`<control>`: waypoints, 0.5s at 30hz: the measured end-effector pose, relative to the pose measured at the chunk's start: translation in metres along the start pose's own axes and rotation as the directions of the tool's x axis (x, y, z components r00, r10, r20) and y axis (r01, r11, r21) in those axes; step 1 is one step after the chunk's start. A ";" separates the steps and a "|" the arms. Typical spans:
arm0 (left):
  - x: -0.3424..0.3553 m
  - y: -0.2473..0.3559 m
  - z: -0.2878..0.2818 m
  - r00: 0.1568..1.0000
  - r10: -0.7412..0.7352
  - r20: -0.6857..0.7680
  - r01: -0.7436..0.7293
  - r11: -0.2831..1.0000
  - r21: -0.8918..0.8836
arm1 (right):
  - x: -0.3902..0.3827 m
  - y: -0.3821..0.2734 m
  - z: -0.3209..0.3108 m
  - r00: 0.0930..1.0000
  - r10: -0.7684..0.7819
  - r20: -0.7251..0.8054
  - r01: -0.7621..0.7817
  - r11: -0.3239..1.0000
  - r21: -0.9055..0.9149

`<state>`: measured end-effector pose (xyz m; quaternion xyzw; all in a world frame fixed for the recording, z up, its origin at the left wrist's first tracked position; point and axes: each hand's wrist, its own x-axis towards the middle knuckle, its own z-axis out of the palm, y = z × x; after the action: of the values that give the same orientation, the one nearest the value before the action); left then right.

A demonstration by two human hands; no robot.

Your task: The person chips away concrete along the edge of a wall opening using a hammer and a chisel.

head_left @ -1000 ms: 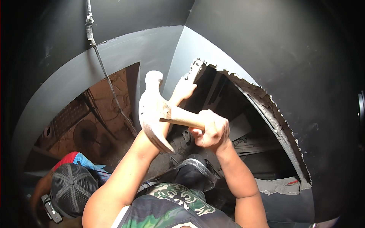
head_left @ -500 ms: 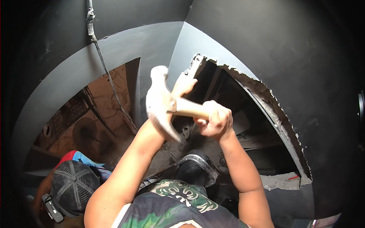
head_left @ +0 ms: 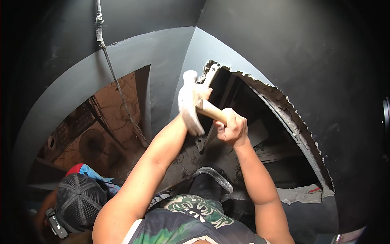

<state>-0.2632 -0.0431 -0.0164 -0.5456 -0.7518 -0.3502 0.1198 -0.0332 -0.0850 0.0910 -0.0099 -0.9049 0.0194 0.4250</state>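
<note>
My right hand (head_left: 231,127) grips the wooden handle of a claw hammer (head_left: 189,99), its steel head held just in front of my other hand. Behind it, my left hand (head_left: 206,90), mostly hidden, is closed on a pale flat metal tool (head_left: 211,74) at the chipped top corner of an opening in the wall. That tool's tip sits against the broken edge; exactly what kind of tool it is I cannot tell.
A grey-painted wall (head_left: 280,44) surrounds the jagged opening (head_left: 311,149). A wrapped cable (head_left: 106,57) hangs down the left side over another opening. A co-worker in a dark cap (head_left: 79,197) is below left; my shod foot (head_left: 213,183) shows underneath.
The hammer has swung to the right and away from me, closer to my left hand and the metal tool. My left hand stays at the broken corner.
</note>
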 end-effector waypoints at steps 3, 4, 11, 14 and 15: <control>-0.010 -0.029 0.023 0.806 -0.441 -0.396 -0.063 0.600 -0.797 | -0.004 0.008 0.028 0.886 0.414 0.208 -0.396 0.910 -0.125; -0.010 -0.005 -0.023 0.822 -0.219 -0.526 -0.138 0.820 -0.556 | -0.006 0.006 0.021 0.896 0.398 0.197 -0.378 0.916 -0.132; 0.006 0.008 -0.016 0.947 -0.240 0.213 0.292 0.919 -0.264 | 0.014 -0.042 -0.007 0.998 -0.059 -0.002 0.059 0.997 0.049; 0.007 -0.019 -0.010 0.742 -0.652 0.157 0.506 0.391 -0.769 | 0.007 -0.001 0.013 0.962 0.241 0.126 -0.246 0.969 0.024; 0.009 0.008 -0.009 0.826 -0.543 0.155 0.497 0.571 -0.653 | 0.000 0.026 0.007 0.907 0.388 0.162 -0.375 0.921 -0.107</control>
<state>-0.2612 -0.0409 -0.0014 -0.2945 -0.6967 -0.6320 -0.1687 -0.0388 -0.0590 0.0856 -0.2005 -0.9202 0.0698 0.3289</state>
